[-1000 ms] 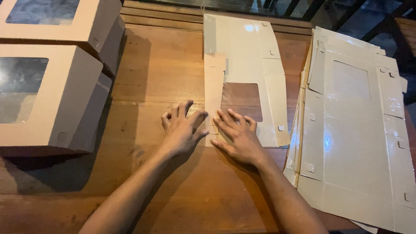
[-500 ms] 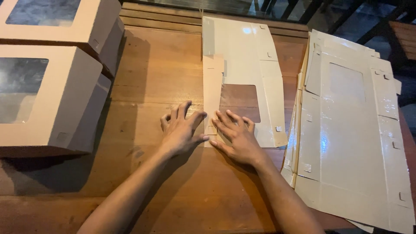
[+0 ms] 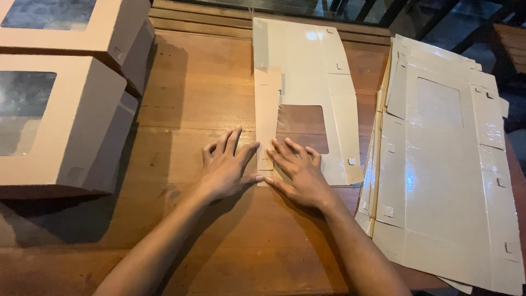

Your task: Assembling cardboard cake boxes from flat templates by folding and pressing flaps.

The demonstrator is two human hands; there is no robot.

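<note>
Both hands lie flat, fingers spread, on a flat box blank [image 3: 307, 98] in the middle of the wooden table [image 3: 192, 98]: the left hand [image 3: 227, 170] presses beside and onto the folded-over strip [image 3: 267, 126] along the blank's left edge, the right hand [image 3: 298, 175] holds down the near end by the clear window [image 3: 304, 126]. The blank looks light, thin and stiff, glossy on its inner face and likely slippery; it should crease sharply along its scored lines, and its edges and flaps seem the best hold, since the window film could dent. A stack of more blanks [image 3: 444, 164] lies just right. Two made-up tan boxes [image 3: 66, 126] with windowed lids stand at left.
</note>
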